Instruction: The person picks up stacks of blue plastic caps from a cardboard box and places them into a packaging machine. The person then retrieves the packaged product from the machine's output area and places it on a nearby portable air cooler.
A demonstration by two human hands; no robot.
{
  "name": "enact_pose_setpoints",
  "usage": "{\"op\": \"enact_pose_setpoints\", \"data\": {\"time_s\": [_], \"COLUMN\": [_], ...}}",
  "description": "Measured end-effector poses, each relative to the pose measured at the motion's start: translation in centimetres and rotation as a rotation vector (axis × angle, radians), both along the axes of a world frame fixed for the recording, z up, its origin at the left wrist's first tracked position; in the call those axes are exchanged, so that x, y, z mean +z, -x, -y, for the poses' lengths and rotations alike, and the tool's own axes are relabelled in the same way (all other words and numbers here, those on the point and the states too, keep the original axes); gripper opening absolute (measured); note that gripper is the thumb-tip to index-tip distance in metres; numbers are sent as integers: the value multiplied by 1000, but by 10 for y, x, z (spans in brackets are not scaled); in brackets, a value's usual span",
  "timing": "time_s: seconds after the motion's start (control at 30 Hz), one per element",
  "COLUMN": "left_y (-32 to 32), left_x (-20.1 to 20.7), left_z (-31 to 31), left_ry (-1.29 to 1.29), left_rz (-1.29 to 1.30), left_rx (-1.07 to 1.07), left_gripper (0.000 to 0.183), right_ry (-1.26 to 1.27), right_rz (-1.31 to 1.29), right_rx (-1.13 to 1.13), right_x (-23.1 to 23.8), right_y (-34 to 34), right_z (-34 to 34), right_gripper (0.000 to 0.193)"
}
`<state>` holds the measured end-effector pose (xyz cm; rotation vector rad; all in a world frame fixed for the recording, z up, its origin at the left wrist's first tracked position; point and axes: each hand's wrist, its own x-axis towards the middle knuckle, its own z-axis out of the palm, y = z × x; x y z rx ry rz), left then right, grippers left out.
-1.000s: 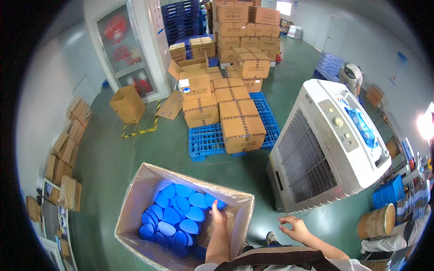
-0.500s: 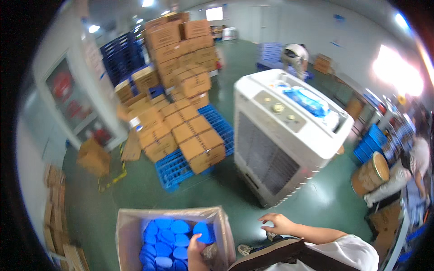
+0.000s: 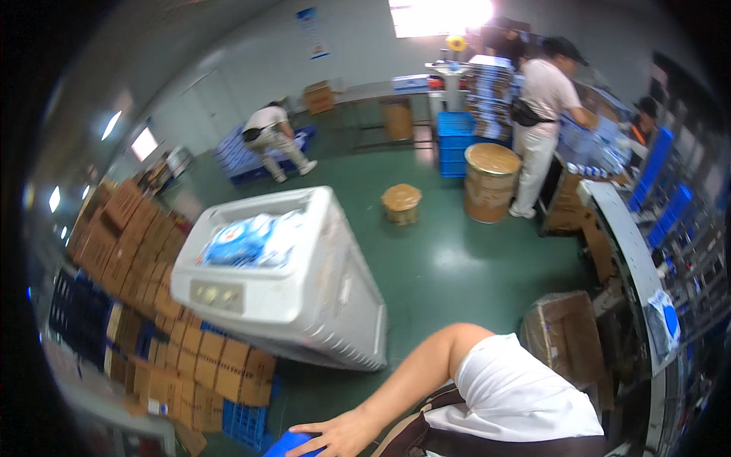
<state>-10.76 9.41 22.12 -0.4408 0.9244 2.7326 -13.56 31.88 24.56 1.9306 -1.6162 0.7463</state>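
Head view | the person's hand (image 3: pixel 335 436), fingers spread open and flat, rests on a blue object (image 3: pixel 288 445) at the frame's bottom edge, object lying just left of and under the fingertips | which arm it is cannot be told | white air cooler (image 3: pixel 282 278) stands beyond the hand, cardboard boxes (image 3: pixel 152 305) farther left.

Warehouse floor with air cooler and stacked cartons

A glossy green floor (image 3: pixel 457 259) runs to a pale grey wall (image 3: pixel 251 68) with a bright window (image 3: pixel 440 14). A large white air cooler (image 3: pixel 289 282) stands beside stacked brown cartons (image 3: pixel 129 251) on blue pallets (image 3: pixel 244 423). Two round drums (image 3: pixel 491 181) stand near blue crates (image 3: pixel 457 141).
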Motion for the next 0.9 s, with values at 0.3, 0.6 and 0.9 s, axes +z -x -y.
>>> {"op": "enact_pose_setpoints", "data": {"time_s": [0.3, 0.6, 0.9], "left_y": [44, -16, -141], "left_x": [22, 35, 9], "left_z": [-383, -768, -960], "left_ry": [-214, -280, -346], "left_rz": [88, -64, -87], "left_rx": [-1005, -2198, -2817], "left_gripper": [63, 85, 83], "right_ry": [-223, -227, -188], "right_rz": [-204, 198, 341], "right_rx": [-707, -1821, -2417], "right_x": [10, 28, 2], "right_y": [-52, -273, -383], "right_z": [-359, -578, -639], "right_gripper": [77, 58, 56]}}
